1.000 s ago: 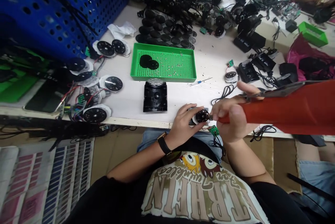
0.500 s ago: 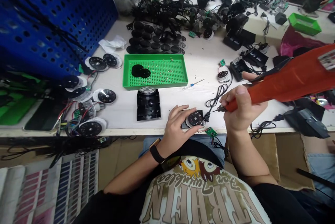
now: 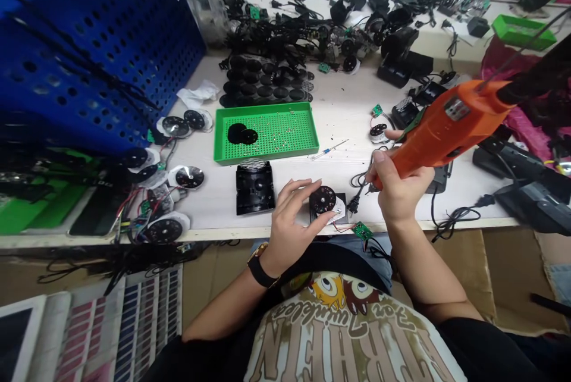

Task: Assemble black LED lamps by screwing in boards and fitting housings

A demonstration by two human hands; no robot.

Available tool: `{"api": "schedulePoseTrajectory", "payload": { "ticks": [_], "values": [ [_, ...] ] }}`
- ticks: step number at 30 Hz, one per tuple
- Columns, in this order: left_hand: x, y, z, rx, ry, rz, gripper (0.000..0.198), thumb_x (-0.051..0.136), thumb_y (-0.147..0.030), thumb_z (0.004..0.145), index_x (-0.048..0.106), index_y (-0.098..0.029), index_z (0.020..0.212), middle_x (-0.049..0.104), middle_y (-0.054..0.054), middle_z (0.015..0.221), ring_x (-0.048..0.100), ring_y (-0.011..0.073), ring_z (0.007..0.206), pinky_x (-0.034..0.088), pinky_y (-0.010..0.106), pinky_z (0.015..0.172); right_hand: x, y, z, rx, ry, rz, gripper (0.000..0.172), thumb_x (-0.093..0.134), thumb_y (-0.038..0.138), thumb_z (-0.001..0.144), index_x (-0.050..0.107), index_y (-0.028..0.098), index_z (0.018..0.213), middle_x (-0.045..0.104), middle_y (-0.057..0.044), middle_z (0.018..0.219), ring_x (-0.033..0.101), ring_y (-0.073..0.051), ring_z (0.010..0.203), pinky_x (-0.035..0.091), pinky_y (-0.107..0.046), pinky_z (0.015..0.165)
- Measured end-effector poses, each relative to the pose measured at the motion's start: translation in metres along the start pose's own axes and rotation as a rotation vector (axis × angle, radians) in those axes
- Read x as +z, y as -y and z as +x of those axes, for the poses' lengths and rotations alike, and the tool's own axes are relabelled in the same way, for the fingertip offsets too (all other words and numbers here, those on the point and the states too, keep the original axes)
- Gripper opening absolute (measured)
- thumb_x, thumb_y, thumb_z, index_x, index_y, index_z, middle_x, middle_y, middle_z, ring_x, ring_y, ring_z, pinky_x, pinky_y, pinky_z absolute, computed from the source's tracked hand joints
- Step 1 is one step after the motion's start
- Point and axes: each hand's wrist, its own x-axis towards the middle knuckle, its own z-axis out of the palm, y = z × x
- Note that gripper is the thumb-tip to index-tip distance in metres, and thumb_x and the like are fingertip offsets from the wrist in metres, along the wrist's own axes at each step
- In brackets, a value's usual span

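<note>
My left hand has its thumb and forefinger around a round black slotted disc on a white motor-like body, the thumb resting on its edge. This part sits on a dark square block near the bench's front edge. Thin wires run from it to a green circuit board at the edge. My right hand is closed around an orange electric screwdriver, its tip end low and left, apart from the disc. A black plastic housing lies left of my left hand.
Behind the housing stands a green tray with small screws and black discs. A small blue screwdriver lies beside it. More disc parts lie left, near a blue crate. Cables and black housings crowd the back and right.
The disc part has turned on the block: its white side now shows at the right. The electric screwdriver has swung more upright, its rear end moving left.
</note>
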Motion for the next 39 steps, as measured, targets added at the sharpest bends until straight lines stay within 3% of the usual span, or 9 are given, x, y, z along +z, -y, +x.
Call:
{"api": "schedulePoseTrajectory", "payload": {
  "ticks": [4, 10, 15, 28, 39],
  "values": [
    [-0.004, -0.001, 0.002, -0.063, 0.005, -0.021, 0.050, 0.084, -0.035, 0.088, 0.067, -0.022, 0.134, 0.071, 0.010, 0.124, 0.067, 0.0240, 0.119, 0.056, 0.044, 0.109, -0.002, -0.003, -0.002, 0.002, 0.006, -0.018, 0.028, 0.082, 0.036, 0.085, 0.074, 0.027, 0.110, 0.058, 0.008, 0.054, 0.052, -0.013, 0.039, 0.048, -0.029, 0.042],
    [-0.008, 0.000, 0.005, -0.079, 0.016, 0.025, 0.049, 0.083, -0.037, 0.089, 0.068, -0.023, 0.133, 0.072, 0.009, 0.122, 0.067, 0.0241, 0.119, 0.056, 0.044, 0.109, -0.004, -0.005, -0.003, 0.002, -0.006, -0.014, 0.028, 0.083, 0.034, 0.084, 0.074, 0.027, 0.110, 0.059, 0.007, 0.056, 0.052, -0.013, 0.039, 0.046, -0.027, 0.039],
    [-0.011, 0.003, 0.007, -0.089, 0.012, 0.040, 0.049, 0.083, -0.038, 0.089, 0.067, -0.023, 0.133, 0.072, 0.009, 0.120, 0.067, 0.0238, 0.116, 0.057, 0.043, 0.105, -0.004, -0.005, -0.004, -0.003, -0.027, -0.006, 0.021, 0.085, 0.032, 0.083, 0.075, 0.024, 0.100, 0.059, 0.006, 0.059, 0.054, -0.012, 0.040, 0.046, -0.026, 0.038],
    [-0.015, 0.005, 0.009, -0.026, 0.001, 0.095, 0.046, 0.082, -0.033, 0.090, 0.066, -0.022, 0.132, 0.072, 0.009, 0.121, 0.066, 0.0242, 0.114, 0.056, 0.043, 0.103, -0.008, -0.007, -0.007, 0.044, -0.019, -0.007, 0.027, 0.084, 0.031, 0.083, 0.075, 0.024, 0.108, 0.058, 0.008, 0.058, 0.055, -0.011, 0.041, 0.047, -0.025, 0.042],
    [-0.016, 0.008, 0.009, -0.024, -0.014, 0.105, 0.049, 0.084, -0.029, 0.088, 0.066, -0.023, 0.133, 0.071, 0.008, 0.123, 0.065, 0.0230, 0.116, 0.055, 0.040, 0.105, -0.006, 0.002, -0.009, 0.102, 0.001, -0.106, 0.031, 0.079, 0.046, 0.086, 0.070, 0.025, 0.107, 0.058, 0.005, 0.059, 0.054, -0.013, 0.043, 0.049, -0.030, 0.045]
  ]
}}
